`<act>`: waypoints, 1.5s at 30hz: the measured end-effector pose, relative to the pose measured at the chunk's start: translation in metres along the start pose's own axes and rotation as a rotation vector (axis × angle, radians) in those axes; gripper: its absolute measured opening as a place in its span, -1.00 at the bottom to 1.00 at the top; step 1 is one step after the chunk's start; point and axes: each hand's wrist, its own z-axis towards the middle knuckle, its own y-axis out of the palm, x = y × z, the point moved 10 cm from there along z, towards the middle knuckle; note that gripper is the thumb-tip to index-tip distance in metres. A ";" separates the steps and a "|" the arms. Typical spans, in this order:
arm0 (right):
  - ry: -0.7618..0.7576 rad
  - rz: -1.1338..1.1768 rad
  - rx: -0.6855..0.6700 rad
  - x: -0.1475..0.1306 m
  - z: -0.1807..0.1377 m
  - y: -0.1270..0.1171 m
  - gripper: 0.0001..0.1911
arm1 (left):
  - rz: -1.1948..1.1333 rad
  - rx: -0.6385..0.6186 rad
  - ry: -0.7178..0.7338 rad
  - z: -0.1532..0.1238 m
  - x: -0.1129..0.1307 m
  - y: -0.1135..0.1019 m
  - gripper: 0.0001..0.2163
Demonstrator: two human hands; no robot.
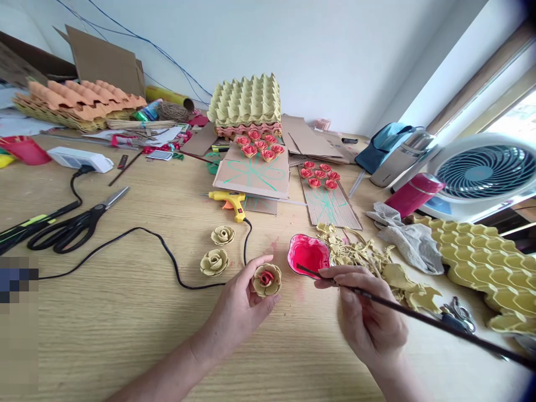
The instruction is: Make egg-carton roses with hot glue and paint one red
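Observation:
My left hand (pixel 240 304) is closed around a beige egg-carton rose (pixel 267 280) whose centre is painted red. It holds the rose just above the wooden table. My right hand (pixel 364 312) pinches a long dark paintbrush (pixel 419 317), its tip resting in a small cup of red paint (pixel 309 254) right of the rose. Two unpainted beige roses (pixel 214 261) (pixel 223 235) lie on the table to the left.
A yellow glue gun (pixel 229 201) and its black cord (pixel 167 254) lie behind the roses. Black scissors (pixel 73 226) sit far left. Cardboard sheets with red roses (pixel 259 146), stacked egg trays (pixel 246 100), carton scraps (pixel 368 257), a yellow tray (pixel 481 259) and a fan (pixel 481 170) fill the back and right.

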 end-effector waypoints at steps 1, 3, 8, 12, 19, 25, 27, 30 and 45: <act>0.009 -0.043 -0.003 0.002 0.002 0.000 -0.73 | -0.001 0.002 0.000 0.000 0.000 0.000 -0.48; 0.014 -0.139 -0.013 0.005 0.006 0.000 -0.75 | -0.008 -0.004 -0.008 0.000 -0.001 0.000 -0.48; -0.054 -0.354 -0.066 0.000 0.014 0.005 -0.77 | -0.122 -0.065 -0.061 0.000 -0.003 0.008 -0.48; -0.058 -0.376 -0.132 0.001 0.017 0.012 -0.77 | -0.213 -0.107 -0.095 0.000 -0.003 0.015 -0.48; -0.029 -0.357 -0.222 0.004 0.017 0.020 -0.76 | -0.100 -0.070 -0.009 0.002 -0.001 0.008 -0.49; 0.007 -0.372 -0.182 0.009 0.015 0.015 -0.75 | -0.132 -0.071 0.004 0.002 0.000 0.007 -0.56; 0.037 -0.367 -0.167 0.012 0.013 0.011 -0.75 | -0.152 -0.065 -0.003 0.002 -0.002 0.007 -0.53; 0.103 -0.315 -0.061 0.018 0.010 -0.003 -0.77 | -0.155 -0.061 -0.025 0.002 -0.005 0.007 -0.47; 0.058 0.179 0.228 0.009 0.000 -0.022 -0.75 | -0.279 -0.096 -0.100 0.002 -0.011 0.016 -0.53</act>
